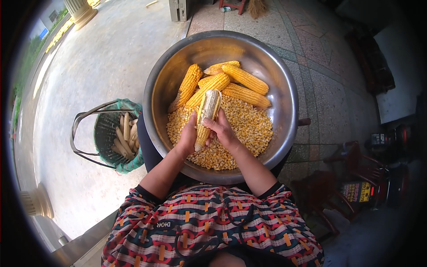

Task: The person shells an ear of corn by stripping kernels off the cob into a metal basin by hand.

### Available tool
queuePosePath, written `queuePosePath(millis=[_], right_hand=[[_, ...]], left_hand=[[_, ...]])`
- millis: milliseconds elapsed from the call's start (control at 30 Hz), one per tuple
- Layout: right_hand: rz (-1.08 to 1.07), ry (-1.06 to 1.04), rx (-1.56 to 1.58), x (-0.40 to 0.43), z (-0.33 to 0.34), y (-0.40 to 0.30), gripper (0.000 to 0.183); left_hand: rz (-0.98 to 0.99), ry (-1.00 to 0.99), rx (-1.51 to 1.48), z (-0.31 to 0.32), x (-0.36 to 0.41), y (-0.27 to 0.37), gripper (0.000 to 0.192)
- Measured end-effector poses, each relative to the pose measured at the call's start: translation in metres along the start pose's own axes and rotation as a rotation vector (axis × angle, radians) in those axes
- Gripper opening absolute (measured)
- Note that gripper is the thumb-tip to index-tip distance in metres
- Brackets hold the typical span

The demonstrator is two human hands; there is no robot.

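Note:
Between my hands is a partly shelled corn cob [207, 116], its upper face bare of kernels and its lower left side still yellow. My left hand [187, 135] grips its left side. My right hand [223, 130] holds the right side, with the thumb lying across the cob's face. Both are over a large stainless steel basin [154, 83] resting on my lap. Loose corn kernels [253, 130] cover the basin's bottom. Several whole ears of corn [245, 78] lie against its far side, on and beside the kernels.
On my left stands a handled basket [101, 133] lined with green netting, with several bare cobs [126, 128] inside. Wooden chairs [333, 190] and a vehicle with a yellow plate [365, 192] are at the right. A straw broom [257, 9] and a bottle [227, 9] lie beyond the basin.

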State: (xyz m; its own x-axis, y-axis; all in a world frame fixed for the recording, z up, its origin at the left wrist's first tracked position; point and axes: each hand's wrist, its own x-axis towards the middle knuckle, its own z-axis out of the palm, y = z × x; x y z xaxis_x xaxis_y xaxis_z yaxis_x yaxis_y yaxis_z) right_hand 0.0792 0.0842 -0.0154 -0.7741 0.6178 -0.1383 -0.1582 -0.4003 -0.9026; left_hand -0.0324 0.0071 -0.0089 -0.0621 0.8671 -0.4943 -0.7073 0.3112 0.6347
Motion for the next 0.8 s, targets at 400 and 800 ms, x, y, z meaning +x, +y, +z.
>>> queuePosePath(millis=[400, 800], right_hand=[[0.091, -0.121, 0.086, -0.005, -0.001, -0.015, 0.056], [0.083, -0.236, 0.156, -0.004, -0.008, -0.017, 0.064]], left_hand=[[0.112, 0.004, -0.070, 0.006, -0.001, -0.007, 0.056], [0.117, -0.068, -0.095, 0.003, -0.004, -0.004, 0.062]])
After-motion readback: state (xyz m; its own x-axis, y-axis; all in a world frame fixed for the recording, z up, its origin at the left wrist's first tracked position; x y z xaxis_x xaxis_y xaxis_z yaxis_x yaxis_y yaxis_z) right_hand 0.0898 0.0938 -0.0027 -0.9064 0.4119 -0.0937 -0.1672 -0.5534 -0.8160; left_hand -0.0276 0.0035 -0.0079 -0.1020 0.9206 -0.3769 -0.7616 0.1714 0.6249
